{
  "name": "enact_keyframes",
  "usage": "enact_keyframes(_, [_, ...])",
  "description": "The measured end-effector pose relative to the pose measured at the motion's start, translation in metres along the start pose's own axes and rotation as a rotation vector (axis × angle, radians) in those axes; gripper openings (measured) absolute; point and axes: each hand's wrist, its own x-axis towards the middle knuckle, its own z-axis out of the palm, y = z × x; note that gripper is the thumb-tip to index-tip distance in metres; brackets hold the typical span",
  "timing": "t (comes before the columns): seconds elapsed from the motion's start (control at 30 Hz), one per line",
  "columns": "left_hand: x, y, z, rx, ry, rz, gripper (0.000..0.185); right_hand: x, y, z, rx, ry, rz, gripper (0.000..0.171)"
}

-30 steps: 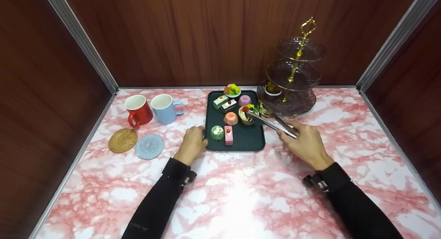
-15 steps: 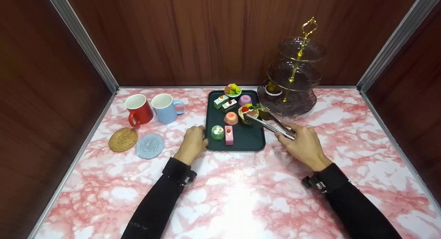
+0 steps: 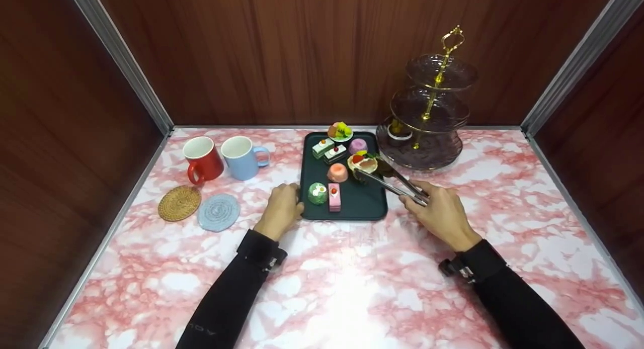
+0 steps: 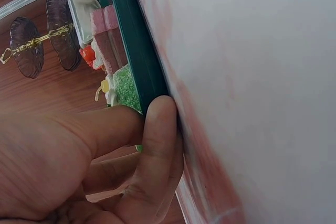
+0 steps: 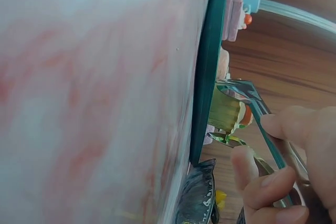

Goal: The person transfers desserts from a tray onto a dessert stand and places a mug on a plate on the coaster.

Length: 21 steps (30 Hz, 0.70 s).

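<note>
While R fingers (image 5: 271, 186) clamped on tongs (image 5: 275, 150), cupcake (image 5: 227, 113) fwd of 'em, btwn tong tips.

Tongs (image 3: 390, 186) now lower around the fruit tart (image 3: 363, 164)

Forearms (image 3: 221, 293) angled inward, left fingers (image 4: 159, 132) in a pinch, right fingers (image 5: 269, 188) curled
</note>
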Motion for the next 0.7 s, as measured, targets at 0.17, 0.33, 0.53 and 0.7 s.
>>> enact_keyframes(0.17, [0.0002,0.0010,-0.0005,0.002,-0.004,-0.006,0.028,-0.0002,0.0000,0.0004,0.007,-0.016,-0.010,0.045])
enact_keyframes(0.33, [0.0000,0.0015,-0.0009,0.021,-0.020,-0.023,0.032,-0.0009,-0.0004,0.0010,0.011,-0.032,-0.020,0.045])
enact_keyframes(0.53, [0.0007,0.0010,-0.0008,0.018,-0.023,-0.029,0.035,-0.0012,-0.0012,0.0006,0.014,-0.025,-0.026,0.042])
enact_keyframes(0.7, [0.0009,0.0007,-0.0006,0.008,-0.019,-0.019,0.035,-0.0013,-0.0014,-0.0001,0.019,-0.014,-0.034,0.039])
